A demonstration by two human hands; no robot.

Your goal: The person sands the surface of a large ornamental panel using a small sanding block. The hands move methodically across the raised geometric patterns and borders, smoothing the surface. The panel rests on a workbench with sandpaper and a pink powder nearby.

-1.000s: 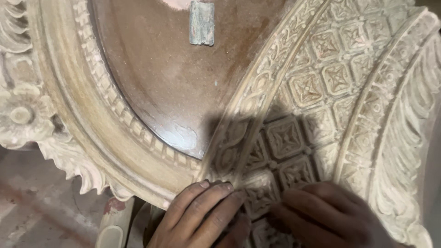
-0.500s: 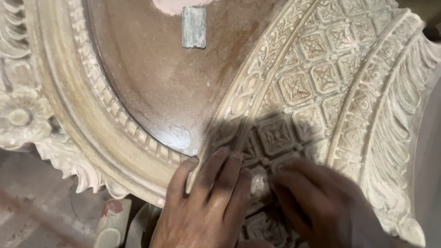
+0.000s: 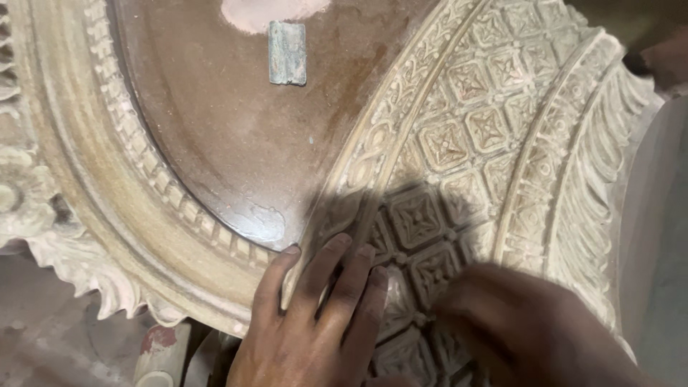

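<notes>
Left hand (image 3: 315,322) laid flat, fingers spread, on carved panel (image 3: 459,143); right hand (image 3: 530,330) blurred, grip can't be told. Fine relief could be chipped w/ excess pressure.

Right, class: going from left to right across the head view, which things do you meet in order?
Pale carved leafy outer border → oval beaded wooden frame → small grey-green rectangular metal plate on the smooth brown panel → curved band of carved square flower tiles → carved feather-like outer moulding.
</notes>
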